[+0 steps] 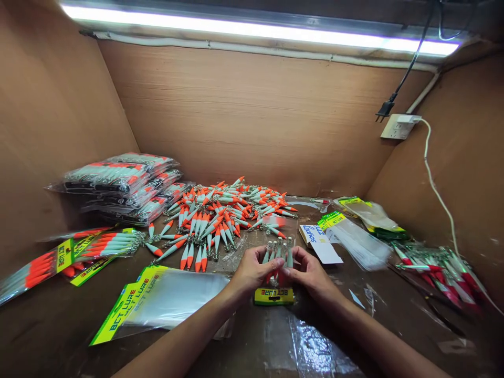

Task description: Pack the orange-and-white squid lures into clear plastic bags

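My left hand (258,269) and my right hand (306,268) are closed around a small row of fishing lures (290,257) from either side. Pale bodies and metal hooks point away from me, and the orange ends lie toward me. A yellow header card (273,296) lettered BCT LURE sits just below my fingers, upside down to me. It belongs to a clear bag around the lures, though my fingers hide much of the plastic. Beyond my hands spreads a heap of loose orange-and-white lures (220,210). Left of my left forearm lies a stack of flat header bags (173,296).
Filled lure packets (114,244) lie at left, before stacked clear packs (114,178). On the right are a white card (321,244), more clear bags (360,244) and red-and-white lures (444,278). A white cable (433,178) runs down from a wall socket (397,127); a black plug (385,108) hangs nearby.
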### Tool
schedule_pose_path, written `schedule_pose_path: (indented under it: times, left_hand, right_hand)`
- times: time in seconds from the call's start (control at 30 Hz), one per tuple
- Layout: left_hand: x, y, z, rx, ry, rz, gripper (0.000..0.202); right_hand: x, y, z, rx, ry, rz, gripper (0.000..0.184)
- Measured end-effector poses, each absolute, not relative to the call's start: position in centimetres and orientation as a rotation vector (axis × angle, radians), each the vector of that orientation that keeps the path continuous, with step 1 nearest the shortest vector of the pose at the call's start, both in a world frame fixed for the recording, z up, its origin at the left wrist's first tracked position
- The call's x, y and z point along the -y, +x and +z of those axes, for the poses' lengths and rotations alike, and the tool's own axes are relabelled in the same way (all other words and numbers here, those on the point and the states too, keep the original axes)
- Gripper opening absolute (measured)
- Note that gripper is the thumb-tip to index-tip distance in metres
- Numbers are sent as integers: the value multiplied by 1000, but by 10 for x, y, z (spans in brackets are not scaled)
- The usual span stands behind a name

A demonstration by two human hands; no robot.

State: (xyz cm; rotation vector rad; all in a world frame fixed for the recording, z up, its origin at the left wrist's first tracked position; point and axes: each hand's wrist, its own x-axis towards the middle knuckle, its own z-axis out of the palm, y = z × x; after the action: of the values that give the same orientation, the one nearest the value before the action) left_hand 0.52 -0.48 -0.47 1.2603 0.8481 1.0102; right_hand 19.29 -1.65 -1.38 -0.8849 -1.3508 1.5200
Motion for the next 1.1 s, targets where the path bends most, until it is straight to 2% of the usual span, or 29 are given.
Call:
schedule_pose_path:
  times: [0.3, 0.47, 0.6, 0.77, 0.93, 1.1]
  left_hand:
    - [7, 8, -5, -754, 1171, 974, 50]
    - [6, 10, -10, -869, 1273, 1028, 48]
    - [7, 12, -11, -889, 1342, 1007, 48]
    - [6, 11, -13, -911, 1343, 1027, 45]
    - [4, 9, -14, -961, 1383, 1050, 42]
    - [5, 10, -10, -981, 1438, 1043, 40]
  right_hand:
    - [14, 198, -12, 1465, -1035, 1283, 38]
    - [13, 195, -16, 1418, -1028, 1352, 24]
    - [10, 196, -20, 1371, -1073, 1272, 14]
    - [10, 198, -19, 1378, -1090, 1245, 19]
    - [12, 194, -14, 1354, -942, 1407, 28]
    - [12, 192, -13, 1386, -968, 1340, 25]
